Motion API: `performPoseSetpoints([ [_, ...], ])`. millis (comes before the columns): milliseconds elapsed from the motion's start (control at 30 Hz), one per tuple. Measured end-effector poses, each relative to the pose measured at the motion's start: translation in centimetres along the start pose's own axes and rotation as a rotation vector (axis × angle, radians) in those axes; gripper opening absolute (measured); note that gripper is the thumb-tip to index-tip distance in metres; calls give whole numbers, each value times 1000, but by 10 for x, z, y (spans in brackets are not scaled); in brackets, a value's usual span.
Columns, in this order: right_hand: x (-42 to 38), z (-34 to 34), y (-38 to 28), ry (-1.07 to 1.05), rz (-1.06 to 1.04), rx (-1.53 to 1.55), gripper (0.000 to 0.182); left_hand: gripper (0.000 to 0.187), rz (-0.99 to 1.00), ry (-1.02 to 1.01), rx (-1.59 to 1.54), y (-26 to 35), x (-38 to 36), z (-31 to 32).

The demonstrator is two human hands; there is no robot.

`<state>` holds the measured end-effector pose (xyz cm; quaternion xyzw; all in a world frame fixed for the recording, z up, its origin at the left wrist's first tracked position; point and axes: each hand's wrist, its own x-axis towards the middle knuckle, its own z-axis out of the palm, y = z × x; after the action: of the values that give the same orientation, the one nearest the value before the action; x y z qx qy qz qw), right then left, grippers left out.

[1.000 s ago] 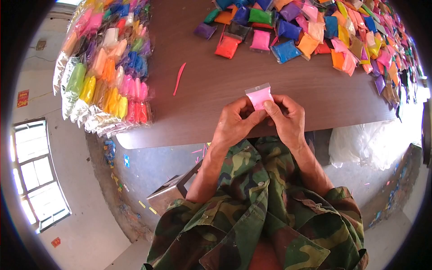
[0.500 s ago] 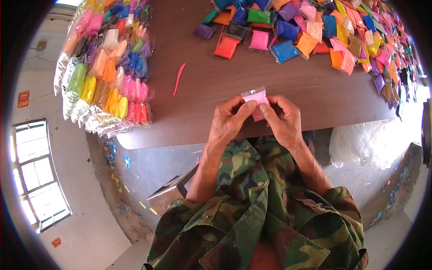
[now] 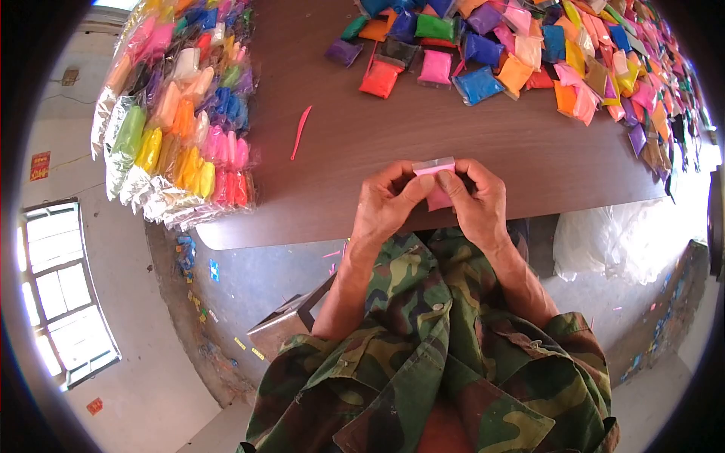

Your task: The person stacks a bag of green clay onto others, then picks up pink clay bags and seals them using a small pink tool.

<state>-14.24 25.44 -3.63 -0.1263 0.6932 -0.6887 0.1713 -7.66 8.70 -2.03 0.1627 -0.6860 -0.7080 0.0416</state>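
Observation:
A small pink packet [image 3: 438, 198] with a clear top edge is held between both hands, just above the near edge of the brown table [image 3: 332, 189]. My left hand [image 3: 387, 202] grips its left side, with the thumb on the packet's face. On the right side my right hand [image 3: 477, 202] pinches it in the same way. The two thumb tips lie close together near the upper part of the packet. Fingers behind the packet are partly hidden.
Stacked bags of colourful pieces [image 3: 181, 113] stand on the table's left. A pink plastic knife [image 3: 300, 133] lies beside them. Many coloured packets [image 3: 513, 72] are heaped at the back right. A metal box [image 3: 283, 326] and white plastic bags [image 3: 604, 245] are below the table.
The packet has turned slightly, so its clear top edge is now more level. Both thumbs have shifted a little on it; the hands otherwise stay in place.

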Motion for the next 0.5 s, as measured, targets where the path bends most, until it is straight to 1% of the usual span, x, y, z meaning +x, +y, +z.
performPoseSetpoints([
  [33,0,0,0,3,-9,-3,20,20,-23,18,-60,2,1,1],
  [133,1,1,-3,-1,-43,-45,20,21,32,-1,12,-8,3,-4],
  [233,0,0,-8,-17,-1,-53,20,22,60,40,39,-13,2,-2],
  [333,2,1,-3,-3,-68,-87,19,22,32,52,51,-9,0,1],
  [433,1,5,1,77,-70,-32,18,20,-61,27,34,15,-3,7],
  [500,2,7,-2,84,-76,-11,18,19,-30,-5,77,5,1,5],
])
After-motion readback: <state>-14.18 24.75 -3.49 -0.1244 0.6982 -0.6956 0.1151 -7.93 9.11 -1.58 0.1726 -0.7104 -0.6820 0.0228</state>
